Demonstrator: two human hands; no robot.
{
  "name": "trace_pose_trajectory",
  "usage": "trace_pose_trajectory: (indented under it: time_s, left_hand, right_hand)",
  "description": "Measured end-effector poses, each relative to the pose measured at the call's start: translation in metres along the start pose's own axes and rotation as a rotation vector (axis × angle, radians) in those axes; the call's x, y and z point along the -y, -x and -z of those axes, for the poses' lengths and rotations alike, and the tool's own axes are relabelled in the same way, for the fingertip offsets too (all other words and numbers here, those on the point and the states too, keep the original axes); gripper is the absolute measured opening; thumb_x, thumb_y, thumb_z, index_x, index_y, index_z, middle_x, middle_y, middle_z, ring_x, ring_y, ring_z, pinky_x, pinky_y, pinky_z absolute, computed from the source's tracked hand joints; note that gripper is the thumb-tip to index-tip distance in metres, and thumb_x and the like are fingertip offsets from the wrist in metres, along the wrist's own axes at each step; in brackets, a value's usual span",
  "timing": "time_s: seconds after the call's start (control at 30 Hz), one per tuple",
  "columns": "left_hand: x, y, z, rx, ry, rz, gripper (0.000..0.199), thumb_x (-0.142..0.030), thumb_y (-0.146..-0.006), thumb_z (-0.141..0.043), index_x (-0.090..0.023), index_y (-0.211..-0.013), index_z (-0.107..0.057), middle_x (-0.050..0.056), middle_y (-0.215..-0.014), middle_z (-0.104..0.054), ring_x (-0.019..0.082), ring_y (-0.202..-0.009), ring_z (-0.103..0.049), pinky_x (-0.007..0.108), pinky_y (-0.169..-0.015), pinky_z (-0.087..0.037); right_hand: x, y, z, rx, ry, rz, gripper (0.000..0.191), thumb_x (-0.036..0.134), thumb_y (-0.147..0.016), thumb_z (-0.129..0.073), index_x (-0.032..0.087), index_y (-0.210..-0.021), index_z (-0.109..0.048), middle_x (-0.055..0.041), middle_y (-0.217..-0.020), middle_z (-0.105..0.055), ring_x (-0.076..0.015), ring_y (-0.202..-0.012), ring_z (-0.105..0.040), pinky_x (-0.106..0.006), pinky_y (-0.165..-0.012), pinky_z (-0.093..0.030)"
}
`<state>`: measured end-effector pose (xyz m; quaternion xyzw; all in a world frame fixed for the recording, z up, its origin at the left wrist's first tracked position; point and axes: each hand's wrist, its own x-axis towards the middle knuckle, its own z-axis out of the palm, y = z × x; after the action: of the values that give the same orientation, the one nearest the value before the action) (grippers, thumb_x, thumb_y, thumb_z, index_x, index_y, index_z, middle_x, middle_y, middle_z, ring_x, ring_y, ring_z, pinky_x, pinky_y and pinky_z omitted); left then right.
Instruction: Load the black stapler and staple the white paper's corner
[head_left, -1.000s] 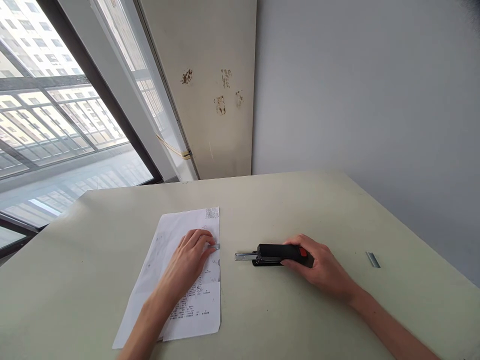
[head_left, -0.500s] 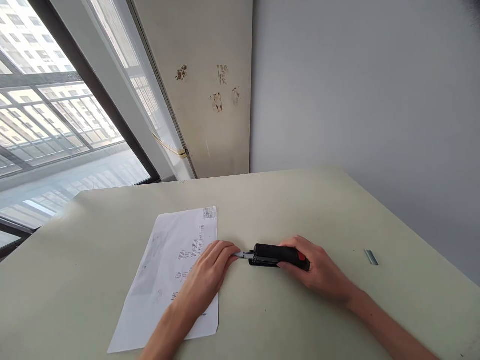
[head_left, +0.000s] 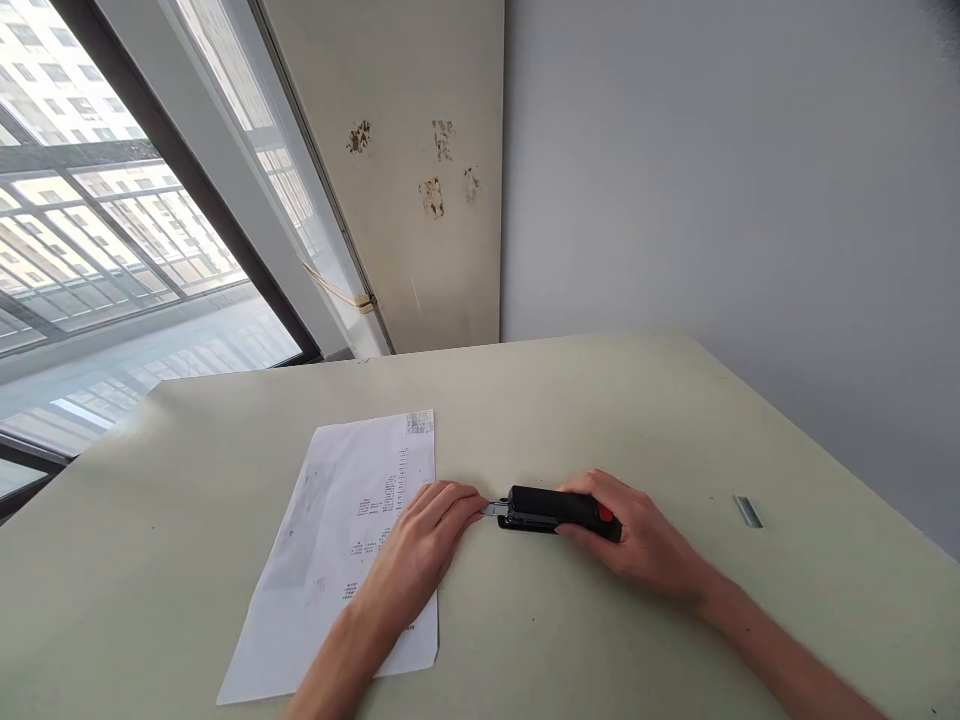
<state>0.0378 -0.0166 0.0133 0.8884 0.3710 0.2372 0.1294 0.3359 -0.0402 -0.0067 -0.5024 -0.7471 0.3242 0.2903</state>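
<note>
A black stapler (head_left: 551,506) with a red patch lies level at the table's middle, its front end facing left. From that front end a short length of metal staple tray (head_left: 496,509) sticks out. My left hand (head_left: 433,530) is closed, its fingertips pinching the tray's outer end. My right hand (head_left: 637,540) wraps round the stapler's rear end, thumb on the near side and fingers on the far side. Printed paper sheets (head_left: 300,600) lie under my left wrist and forearm; how many cannot be told.
A small strip of staples (head_left: 748,511) rests on the pale green table (head_left: 600,640), right of my right hand. Behind the table stand a grey wall (head_left: 712,180) and a stained beige panel (head_left: 420,260). A glass window (head_left: 112,230) is at the left.
My left hand has shifted slightly right, and less of the metal tray sticks out of the stapler. My right hand keeps its hold almost unmoved.
</note>
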Motion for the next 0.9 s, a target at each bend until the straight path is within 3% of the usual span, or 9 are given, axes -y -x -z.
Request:
trace_pose_trajectory:
  time_s: [0.23, 0.9]
  left_hand:
    - [-0.0009, -0.0024, -0.0008, -0.071, 0.041, 0.041, 0.026, -0.022, -0.110, -0.043, -0.027, -0.122, -0.066, 0.003, -0.115, -0.072, 0.019, -0.102, -0.069, 0.035, -0.092, -0.057]
    - [0.0024, -0.0027, -0.0015, -0.002, 0.078, 0.013, 0.032, -0.020, -0.110, -0.042, -0.028, -0.129, -0.066, 0.004, -0.123, -0.071, 0.020, -0.112, -0.066, 0.038, -0.097, -0.057]
  right_hand:
    - [-0.0004, -0.0003, 0.0006, -0.005, 0.007, 0.014, 0.022, 0.044, -0.102, -0.059, 0.029, -0.117, -0.065, -0.0052, -0.102, -0.069, -0.0216, -0.086, -0.064, -0.033, -0.071, -0.055]
    - [-0.0005, 0.0002, 0.0008, 0.024, -0.008, -0.017, 0.021, 0.045, -0.103, -0.058, 0.029, -0.117, -0.063, -0.0051, -0.104, -0.067, -0.0217, -0.088, -0.062, -0.033, -0.072, -0.052]
